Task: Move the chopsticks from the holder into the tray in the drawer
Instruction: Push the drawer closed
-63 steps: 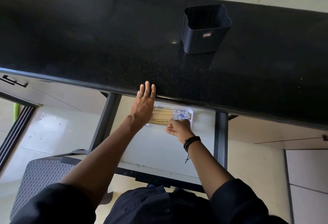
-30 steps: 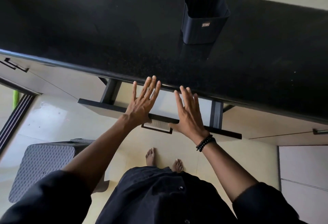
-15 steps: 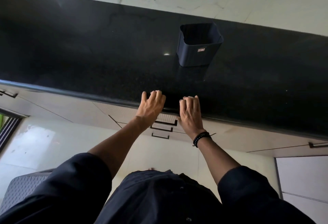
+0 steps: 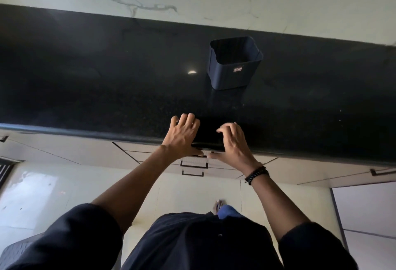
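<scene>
Head view: my left hand and right hand, fingers relaxed and holding nothing, sit at the black stone surface's edge, above the closed cream drawer. No chopsticks are visible. The dark-blue ribbed plastic holder stands beyond, nearer my right hand.

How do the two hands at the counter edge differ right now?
The left hand lies flatter over the black stone countertop; the right hand arches with curled fingers. The right wrist wears a black beaded bracelet; the left wrist is bare. Both hold nothing.
</scene>
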